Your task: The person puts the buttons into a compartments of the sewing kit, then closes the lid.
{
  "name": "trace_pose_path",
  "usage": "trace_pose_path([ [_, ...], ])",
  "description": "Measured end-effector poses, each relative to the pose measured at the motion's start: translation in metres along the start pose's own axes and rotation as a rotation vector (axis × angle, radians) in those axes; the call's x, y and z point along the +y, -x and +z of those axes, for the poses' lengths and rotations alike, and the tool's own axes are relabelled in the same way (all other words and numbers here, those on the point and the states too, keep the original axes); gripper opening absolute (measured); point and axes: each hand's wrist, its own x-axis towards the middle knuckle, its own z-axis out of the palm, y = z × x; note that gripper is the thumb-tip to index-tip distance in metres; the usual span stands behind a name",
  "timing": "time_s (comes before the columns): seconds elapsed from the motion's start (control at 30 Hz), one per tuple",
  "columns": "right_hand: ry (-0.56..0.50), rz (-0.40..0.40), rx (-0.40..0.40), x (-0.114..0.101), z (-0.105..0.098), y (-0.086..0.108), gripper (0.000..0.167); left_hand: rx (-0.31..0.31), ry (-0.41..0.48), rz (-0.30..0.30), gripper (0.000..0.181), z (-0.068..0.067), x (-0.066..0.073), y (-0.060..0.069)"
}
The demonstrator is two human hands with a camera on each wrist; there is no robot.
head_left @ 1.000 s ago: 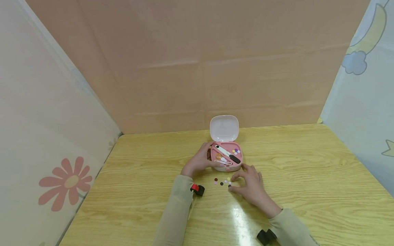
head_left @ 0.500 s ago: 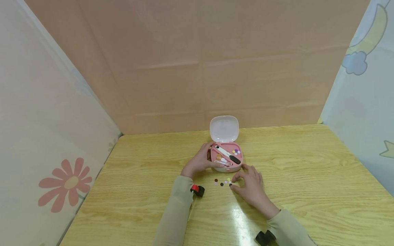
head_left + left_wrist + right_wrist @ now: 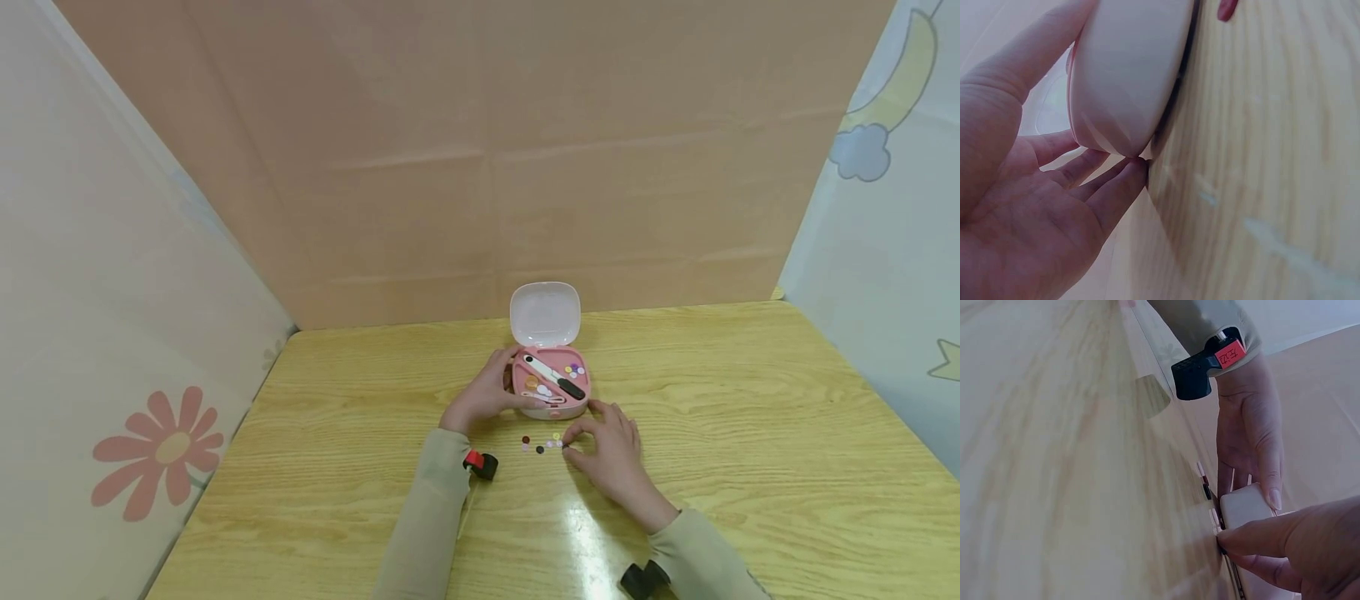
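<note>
A pink and white sewing box (image 3: 552,411) stands with its lid (image 3: 546,314) up. My left hand (image 3: 483,395) grips its left side, thumb along the front and fingers round behind; the left wrist view shows the hand (image 3: 1041,187) against the white wall of the box (image 3: 1129,69). In front of the box, my right hand (image 3: 611,454) pinches a small dark button (image 3: 565,445) between thumb and index finger, mostly hidden by the fingertips. Beside it lie loose buttons: a yellow one (image 3: 557,436), a dark red one (image 3: 526,439), a black one (image 3: 540,449) and several pale ones.
Inside the box, a white and black tool (image 3: 555,377) lies diagonally across the tray. Several coloured buttons (image 3: 574,370) sit in the right compartment. The wooden table (image 3: 337,433) meets a brown backdrop (image 3: 405,292) behind the box.
The dark button by my right thumb has slid slightly away from me and right, and thumb and index finger have closed on it. My left hand keeps its hold on the box.
</note>
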Motion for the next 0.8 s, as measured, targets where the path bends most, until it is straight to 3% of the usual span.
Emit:
trace_pose_path([
  [0.8,0.011,0.013,-0.027,0.0026,-0.0073,0.0012,0.017,-0.009,0.027,0.006,0.096,-0.0005,-0.0021,-0.0004],
])
